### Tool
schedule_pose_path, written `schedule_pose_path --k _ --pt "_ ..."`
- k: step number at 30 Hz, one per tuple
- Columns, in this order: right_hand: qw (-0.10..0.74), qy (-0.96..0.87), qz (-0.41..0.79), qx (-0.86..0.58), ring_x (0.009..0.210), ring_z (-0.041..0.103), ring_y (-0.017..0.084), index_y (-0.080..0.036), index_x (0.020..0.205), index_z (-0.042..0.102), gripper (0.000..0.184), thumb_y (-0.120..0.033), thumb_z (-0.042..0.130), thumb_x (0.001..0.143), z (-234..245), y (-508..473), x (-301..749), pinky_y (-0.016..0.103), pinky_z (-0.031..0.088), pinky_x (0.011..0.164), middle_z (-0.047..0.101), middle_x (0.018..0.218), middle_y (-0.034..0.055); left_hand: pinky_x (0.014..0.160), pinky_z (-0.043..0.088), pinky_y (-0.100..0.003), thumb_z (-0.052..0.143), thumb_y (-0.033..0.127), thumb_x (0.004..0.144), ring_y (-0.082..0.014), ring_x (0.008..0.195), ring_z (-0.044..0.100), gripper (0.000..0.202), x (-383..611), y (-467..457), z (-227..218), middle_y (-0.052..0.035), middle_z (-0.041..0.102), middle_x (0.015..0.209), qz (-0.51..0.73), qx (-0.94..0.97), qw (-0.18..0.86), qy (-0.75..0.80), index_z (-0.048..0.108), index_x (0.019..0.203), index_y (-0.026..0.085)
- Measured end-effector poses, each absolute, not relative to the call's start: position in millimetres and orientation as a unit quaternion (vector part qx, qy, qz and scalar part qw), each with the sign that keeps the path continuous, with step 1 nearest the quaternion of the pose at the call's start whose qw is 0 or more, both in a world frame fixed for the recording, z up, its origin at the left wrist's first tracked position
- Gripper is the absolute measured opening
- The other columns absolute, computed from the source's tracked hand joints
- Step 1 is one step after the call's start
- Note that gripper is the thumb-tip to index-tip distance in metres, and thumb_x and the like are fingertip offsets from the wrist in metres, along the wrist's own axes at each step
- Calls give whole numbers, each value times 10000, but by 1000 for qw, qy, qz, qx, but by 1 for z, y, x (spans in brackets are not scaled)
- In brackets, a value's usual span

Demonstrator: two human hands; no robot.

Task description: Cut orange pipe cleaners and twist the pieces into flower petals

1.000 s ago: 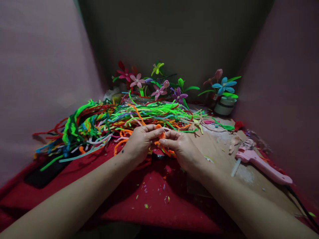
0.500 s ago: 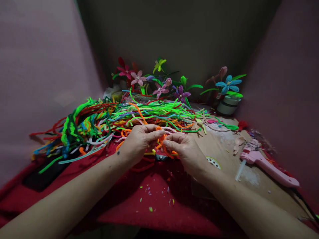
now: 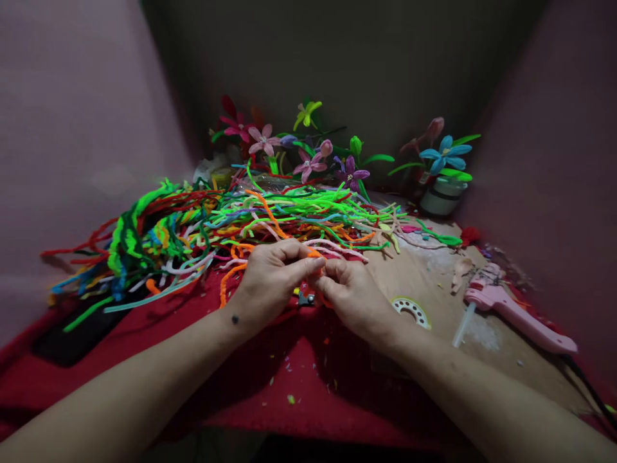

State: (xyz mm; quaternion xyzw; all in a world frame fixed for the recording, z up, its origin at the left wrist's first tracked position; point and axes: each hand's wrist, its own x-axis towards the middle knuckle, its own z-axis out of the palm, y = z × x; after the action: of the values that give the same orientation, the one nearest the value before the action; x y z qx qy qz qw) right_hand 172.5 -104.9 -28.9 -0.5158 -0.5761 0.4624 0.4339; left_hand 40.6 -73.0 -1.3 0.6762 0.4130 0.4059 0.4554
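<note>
My left hand (image 3: pixel 272 276) and my right hand (image 3: pixel 354 296) meet at the centre of the view, fingertips pinched together on a short orange pipe cleaner (image 3: pixel 314 253). Most of that piece is hidden between the fingers. Just behind the hands lies a big heap of coloured pipe cleaners (image 3: pixel 231 225), green, orange, red and pink. A small dark tool (image 3: pixel 304 298) lies on the red cloth (image 3: pixel 299 386) under the hands.
Finished pipe-cleaner flowers (image 3: pixel 308 154) stand at the back, and a blue one (image 3: pixel 446 154) sits in a small pot (image 3: pixel 442 196). A pink glue gun (image 3: pixel 511 308) lies right on the brown board (image 3: pixel 434 283), near a white protractor (image 3: pixel 412 310). Pink walls close both sides.
The hands have drawn closer together and closed tighter on the orange piece, so less of it shows. The view has shifted slightly.
</note>
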Motion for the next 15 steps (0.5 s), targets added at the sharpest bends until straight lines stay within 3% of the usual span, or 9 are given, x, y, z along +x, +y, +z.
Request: schedule_pose_path --k 3,7,11,15 --pt "448 -560 475 -510 441 337 68 -166 543 508 277 -294 539 787 -29 -104 174 236 238 448 442 477 -46 528 359 -182 676 238 716 -61 563 467 162 40 -70 -2 18 562 606 410 671 463 408 632 625 111" --pt "552 -450 547 -439 465 381 61 -153 608 568 224 -328 643 725 -28 -97 180 217 284 467 504 533 -41 432 302 -166 705 340 710 -33 462 416 247 36 -57 -10 52 550 629 391 577 603 388 627 872 171" --pt "603 -361 598 -385 510 462 71 -144 734 634 219 -330 719 654 -30 -90 182 216 371 515 566 607 -21 384 269 -153 725 286 696 -15 392 348 207 35 -55 -20 71 469 530 294 519 726 343 621 819 156" --pt "605 -362 590 -393 471 463 68 -152 660 582 227 -333 720 652 -32 -92 178 207 373 479 530 559 -37 359 285 -140 721 289 696 -18 411 395 202 40 -61 -27 36 528 574 260 492 773 304 631 774 126"
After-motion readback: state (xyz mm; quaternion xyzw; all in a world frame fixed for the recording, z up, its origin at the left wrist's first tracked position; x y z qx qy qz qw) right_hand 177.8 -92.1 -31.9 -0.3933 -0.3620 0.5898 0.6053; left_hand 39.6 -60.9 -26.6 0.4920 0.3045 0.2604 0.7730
